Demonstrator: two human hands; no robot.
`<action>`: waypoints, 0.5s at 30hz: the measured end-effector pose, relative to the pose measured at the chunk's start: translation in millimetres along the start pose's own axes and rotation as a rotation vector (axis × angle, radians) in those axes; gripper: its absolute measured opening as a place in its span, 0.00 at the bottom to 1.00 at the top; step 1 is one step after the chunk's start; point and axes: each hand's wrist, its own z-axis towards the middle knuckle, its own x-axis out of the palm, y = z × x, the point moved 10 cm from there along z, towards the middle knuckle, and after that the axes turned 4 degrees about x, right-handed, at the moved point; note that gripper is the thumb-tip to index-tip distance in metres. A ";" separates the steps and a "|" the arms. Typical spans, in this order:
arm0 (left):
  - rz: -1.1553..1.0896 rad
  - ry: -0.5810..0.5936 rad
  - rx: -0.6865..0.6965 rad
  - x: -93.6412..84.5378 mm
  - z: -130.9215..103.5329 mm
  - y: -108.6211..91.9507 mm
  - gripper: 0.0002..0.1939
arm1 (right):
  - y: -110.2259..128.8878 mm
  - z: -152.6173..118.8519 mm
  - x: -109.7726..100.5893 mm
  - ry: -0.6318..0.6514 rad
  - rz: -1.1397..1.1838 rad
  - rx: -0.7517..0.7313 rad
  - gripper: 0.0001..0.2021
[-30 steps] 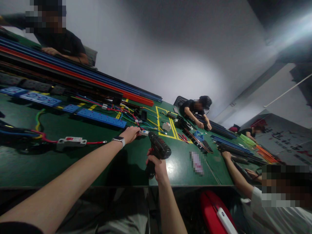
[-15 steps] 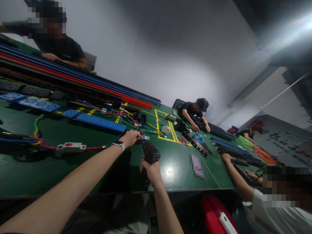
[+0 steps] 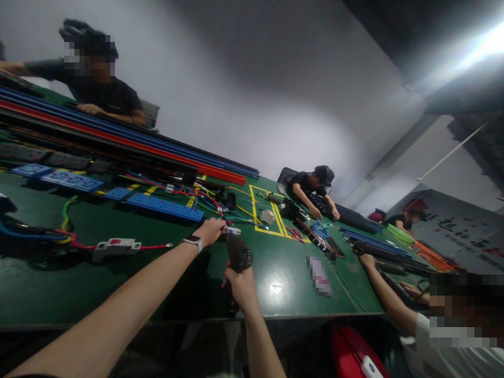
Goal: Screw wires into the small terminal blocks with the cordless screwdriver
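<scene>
My right hand (image 3: 242, 286) is wrapped round the grip of a black cordless drill (image 3: 238, 252). The drill's nose points away from me, towards my left hand (image 3: 210, 231), which wears a watch. My left fingers are closed at a small white part with a blue mark (image 3: 233, 231), right at the tip of the drill. Fine contact between bit and part is too small to make out. Left of my forearm lies a white circuit breaker with a red switch (image 3: 117, 249), a red lead (image 3: 155, 247) running from it. Blue socket strips (image 3: 165, 206) lie beyond my left hand.
Loose coloured wires (image 3: 212, 198) and a white block (image 3: 268, 216) lie beyond my hands on the green table (image 3: 275, 294). Long blue and orange rails (image 3: 224, 172) line the far edge. Red-handled pliers (image 3: 295, 234) lie to the right. Several co-workers sit round the table.
The drill and my right hand have shifted slightly left and down in view, and the drill looks more upright. My left hand stays closed by the white part. The camera view has tilted a little.
</scene>
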 end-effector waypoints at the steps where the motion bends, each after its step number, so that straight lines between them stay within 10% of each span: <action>1: -0.003 -0.002 0.001 -0.2 -0.1 0.0 0.10 | 0.9 -0.2 0.4 -0.003 -0.024 -0.015 0.09; 15: -0.032 -0.010 -0.004 -0.2 1.6 1.5 0.10 | 5.4 -4.4 2.7 -0.033 -0.155 -0.041 0.08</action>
